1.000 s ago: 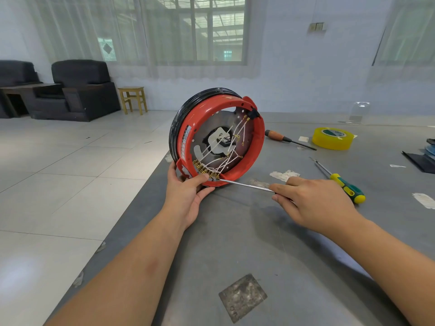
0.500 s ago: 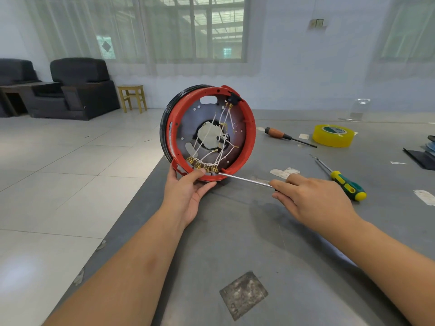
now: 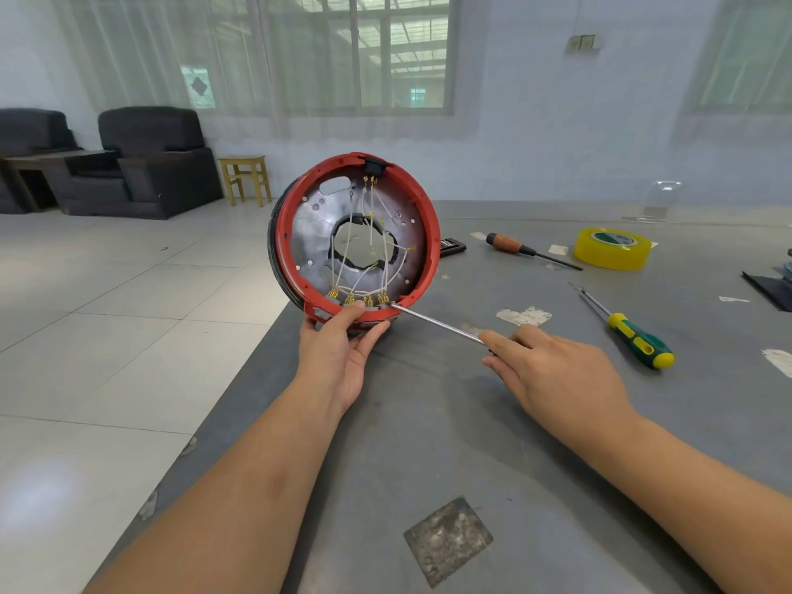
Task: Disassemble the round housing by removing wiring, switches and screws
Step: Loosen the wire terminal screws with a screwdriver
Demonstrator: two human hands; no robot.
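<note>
Left hand (image 3: 343,349) grips housing (image 3: 355,242); right hand (image 3: 553,375) grips screwdriver (image 3: 437,323), whose tip may slip and tear wires (image 3: 373,250).

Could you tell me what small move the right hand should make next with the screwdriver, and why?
Probably turn or lever the screwdriver gently: its tip sits at the rightmost brass terminal on the red housing rim, the white wires remain attached, and the left hand steadies the housing while the right hand holds the tool.

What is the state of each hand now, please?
Left hand: grips the bottom rim of the red round housing.
Right hand: holds a screwdriver, tip at the terminals.
</note>
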